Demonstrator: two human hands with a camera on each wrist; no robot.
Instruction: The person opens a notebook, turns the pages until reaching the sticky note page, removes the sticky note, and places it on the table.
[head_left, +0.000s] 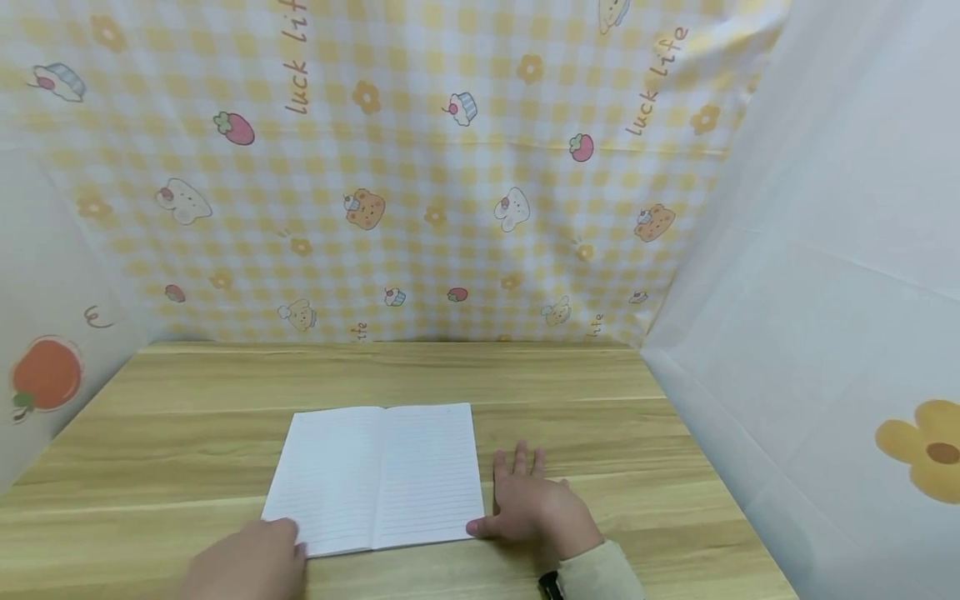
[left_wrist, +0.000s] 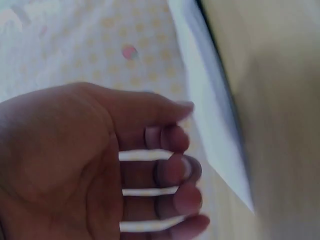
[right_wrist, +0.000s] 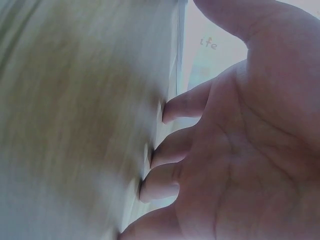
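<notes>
An open lined notebook (head_left: 427, 475) lies flat on the wooden table, both visible pages without writing. At its lower left corner is my left hand (head_left: 247, 562), blurred in the head view. In the left wrist view that hand (left_wrist: 100, 150) has loosely bent fingers with nothing between them, and its thumb tip is close to the notebook's edge (left_wrist: 207, 100); whether it touches cannot be told. My right hand (head_left: 532, 504) rests on the table to the right of the notebook, fingers spread. Its thumb reaches the lower right corner. The right wrist view shows the fingertips (right_wrist: 172, 110) against the tabletop.
The wooden table (head_left: 585, 375) extends around the notebook. A yellow checked cloth (head_left: 420, 167) with cartoon prints hangs behind it. Pale side sheets (head_left: 825, 292) border the table at left and right. A dark band (head_left: 550, 586) is on my right wrist.
</notes>
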